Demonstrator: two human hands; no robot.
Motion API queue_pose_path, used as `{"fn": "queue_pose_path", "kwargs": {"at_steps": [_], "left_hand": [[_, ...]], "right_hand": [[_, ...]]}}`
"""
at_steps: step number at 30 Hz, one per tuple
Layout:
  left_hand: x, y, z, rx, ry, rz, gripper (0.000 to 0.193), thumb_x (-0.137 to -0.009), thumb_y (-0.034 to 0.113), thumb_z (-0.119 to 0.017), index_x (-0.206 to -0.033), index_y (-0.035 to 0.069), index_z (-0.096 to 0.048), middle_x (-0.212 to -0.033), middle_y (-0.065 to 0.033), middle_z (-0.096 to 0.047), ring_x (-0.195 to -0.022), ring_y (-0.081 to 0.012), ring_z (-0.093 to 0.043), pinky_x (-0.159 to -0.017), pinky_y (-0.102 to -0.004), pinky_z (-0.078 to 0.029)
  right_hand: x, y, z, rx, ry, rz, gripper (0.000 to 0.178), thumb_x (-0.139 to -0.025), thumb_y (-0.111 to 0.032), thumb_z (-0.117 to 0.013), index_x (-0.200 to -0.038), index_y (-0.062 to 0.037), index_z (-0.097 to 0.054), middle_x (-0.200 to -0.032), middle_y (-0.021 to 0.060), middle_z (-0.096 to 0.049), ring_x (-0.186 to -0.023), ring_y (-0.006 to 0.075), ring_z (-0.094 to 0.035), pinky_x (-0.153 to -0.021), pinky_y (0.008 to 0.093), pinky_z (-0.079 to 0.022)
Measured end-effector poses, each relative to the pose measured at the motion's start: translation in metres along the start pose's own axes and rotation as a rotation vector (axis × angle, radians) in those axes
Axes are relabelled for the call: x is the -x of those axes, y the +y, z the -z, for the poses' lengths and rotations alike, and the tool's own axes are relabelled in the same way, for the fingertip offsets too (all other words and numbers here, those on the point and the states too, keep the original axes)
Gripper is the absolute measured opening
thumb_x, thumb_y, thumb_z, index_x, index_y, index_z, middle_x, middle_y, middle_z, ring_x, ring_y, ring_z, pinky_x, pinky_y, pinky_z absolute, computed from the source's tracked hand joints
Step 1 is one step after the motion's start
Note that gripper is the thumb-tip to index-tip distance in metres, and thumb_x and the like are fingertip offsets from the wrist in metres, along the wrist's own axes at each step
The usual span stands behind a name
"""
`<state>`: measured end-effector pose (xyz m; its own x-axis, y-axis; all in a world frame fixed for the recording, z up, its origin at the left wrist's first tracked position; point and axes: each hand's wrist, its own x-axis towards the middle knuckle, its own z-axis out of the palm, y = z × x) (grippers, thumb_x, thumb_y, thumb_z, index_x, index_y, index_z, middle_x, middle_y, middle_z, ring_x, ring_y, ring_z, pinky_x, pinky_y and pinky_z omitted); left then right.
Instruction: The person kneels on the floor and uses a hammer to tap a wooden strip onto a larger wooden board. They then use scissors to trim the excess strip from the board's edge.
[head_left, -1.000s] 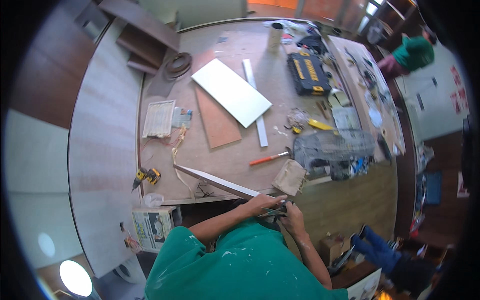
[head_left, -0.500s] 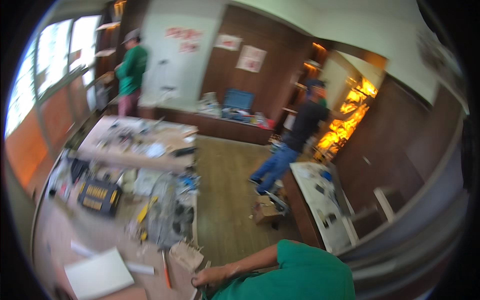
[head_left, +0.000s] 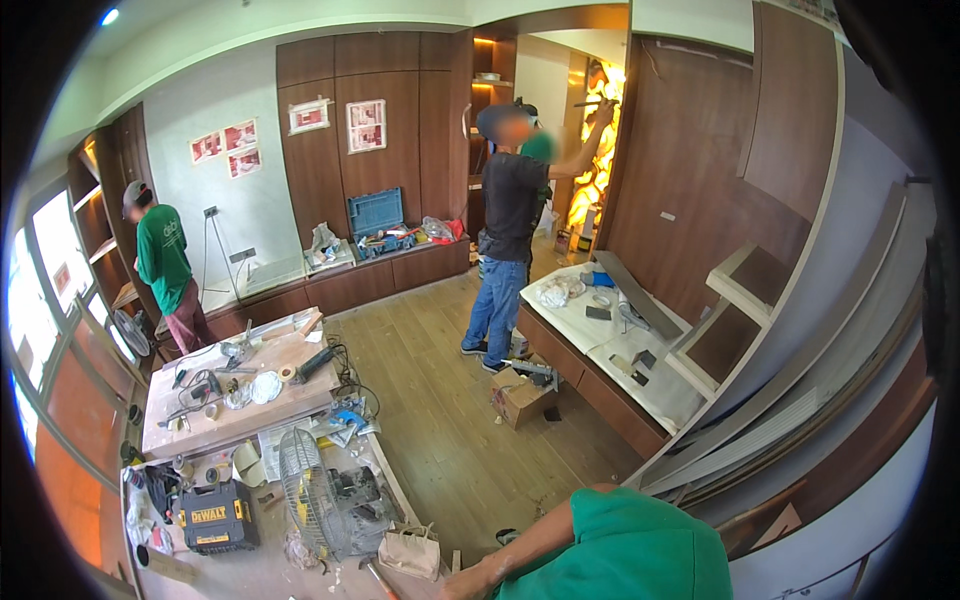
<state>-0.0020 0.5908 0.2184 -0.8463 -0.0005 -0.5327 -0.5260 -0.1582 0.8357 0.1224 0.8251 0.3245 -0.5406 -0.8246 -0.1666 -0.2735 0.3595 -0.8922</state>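
My right arm in a green sleeve (head_left: 640,550) comes in from the lower right, its elbow bent. My right hand (head_left: 465,584) is at the lower edge, by the near end of the workbench (head_left: 230,580). The edge cuts off its fingers, so whether it holds anything is hidden. Just left of it stands a brown paper bag (head_left: 410,553). An orange-handled tool (head_left: 378,578) lies beside the bag, partly out of view. Farther back are a wire fan guard (head_left: 308,490) and a black and yellow tool case (head_left: 217,518). My left hand is not in view.
Power tools and tape cover a raised board (head_left: 245,385). A person in dark clothes (head_left: 505,220) reaches toward a glowing panel (head_left: 597,150); another in green (head_left: 165,255) stands far left. A cardboard box (head_left: 525,393) sits on the floor near a white-covered low cabinet (head_left: 580,322).
The view has swung up and to the right and levelled. The white sheet on the bench has left the picture. My right hand now sits lower, at the edge.
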Motion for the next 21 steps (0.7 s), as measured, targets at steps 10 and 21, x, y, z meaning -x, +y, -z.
{"fn": "queue_pose_path", "kwargs": {"at_steps": [10, 21], "left_hand": [[0.127, -0.118, 0.171, 0.436, 0.679, -0.055, 0.065, -0.09, 0.016, -0.077, -0.144, -0.007, -0.048, -0.133, -0.0202, -0.062, -0.119, -0.032, -0.063, -0.103, -0.0442, -0.053], [0.383, 0.038, 0.059, -0.104, 1.643, -0.597, 0.035, -0.1, 0.01, -0.069, -0.127, -0.009, -0.059, -0.111, -0.013, -0.07, -0.094, -0.0158, -0.067, -0.08, -0.031, -0.057]], "right_hand": [[0.041, 0.12, 0.0, 0.31, 0.205, 0.458, 0.018, -0.077, -0.005, -0.065, -0.094, -0.0023, -0.058, -0.086, 0.0148, -0.058, -0.086, 0.0362, -0.061, -0.074, 0.047, -0.051], [0.052, 0.141, -0.012, -0.045, 0.293, 0.212, 0.043, -0.076, -0.005, -0.084, -0.112, -0.002, -0.06, -0.106, 0.0176, -0.068, -0.094, 0.038, -0.069, -0.081, 0.0434, -0.057]]}}
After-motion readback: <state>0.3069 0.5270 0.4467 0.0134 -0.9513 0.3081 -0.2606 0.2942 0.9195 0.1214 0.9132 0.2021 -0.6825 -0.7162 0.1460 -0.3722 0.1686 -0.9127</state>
